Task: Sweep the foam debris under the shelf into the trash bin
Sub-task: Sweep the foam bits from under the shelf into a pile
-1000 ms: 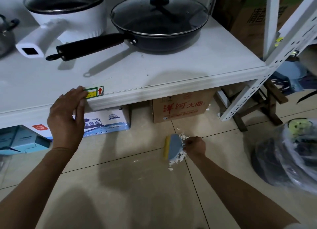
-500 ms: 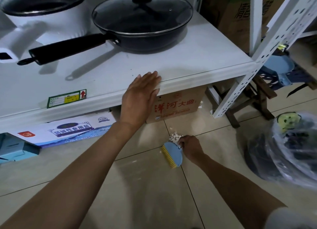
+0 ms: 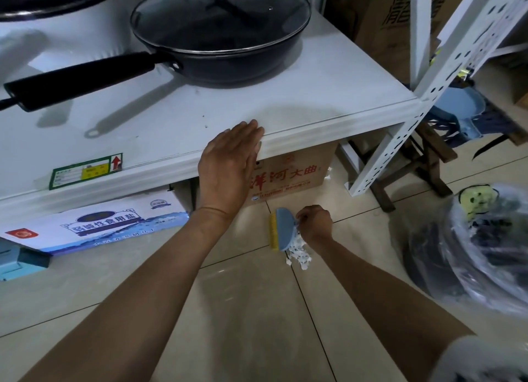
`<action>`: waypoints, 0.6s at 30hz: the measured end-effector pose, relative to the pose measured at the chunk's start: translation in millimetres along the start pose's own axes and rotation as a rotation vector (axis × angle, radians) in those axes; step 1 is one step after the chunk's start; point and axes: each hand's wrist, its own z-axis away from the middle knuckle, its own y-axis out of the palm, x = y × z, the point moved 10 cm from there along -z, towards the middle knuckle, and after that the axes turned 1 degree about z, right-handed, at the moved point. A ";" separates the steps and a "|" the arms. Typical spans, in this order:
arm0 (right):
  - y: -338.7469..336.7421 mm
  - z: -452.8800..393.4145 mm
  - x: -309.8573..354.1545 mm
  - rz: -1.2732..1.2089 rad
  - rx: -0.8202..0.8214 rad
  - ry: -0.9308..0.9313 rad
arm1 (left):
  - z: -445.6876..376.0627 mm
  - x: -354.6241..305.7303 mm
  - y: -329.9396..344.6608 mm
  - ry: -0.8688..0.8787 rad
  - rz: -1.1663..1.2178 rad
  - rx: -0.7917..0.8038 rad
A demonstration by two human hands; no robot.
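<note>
Head view recorded white foam debris [image 3: 298, 254] piled on the tiled floor [image 3: 251, 310] in front of the shelf [image 3: 314, 116], touching a blue hand brush [image 3: 283, 229]. The right hand [image 3: 314, 223] gripped that brush. The left hand [image 3: 228, 167] lay flat, fingers extended, on the shelf edge, with the bagged trash bin [image 3: 480, 247] well to the right.

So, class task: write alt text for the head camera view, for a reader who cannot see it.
A person's right hand holds a small blue brush against white foam debris on the tiled floor, while the left hand rests flat on a white shelf's edge. A lidded black frying pan sits on the shelf.
</note>
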 end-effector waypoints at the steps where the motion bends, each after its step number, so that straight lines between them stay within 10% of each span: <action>1: 3.0 -2.6 1.0 -0.037 -0.016 0.035 | 0.5 0.2 0.2 0.002 -0.004 -0.008; 18: -26.1 45.0 -71.3 -0.259 -0.167 0.492 | 2.3 -4.4 -2.8 0.055 -0.016 -0.060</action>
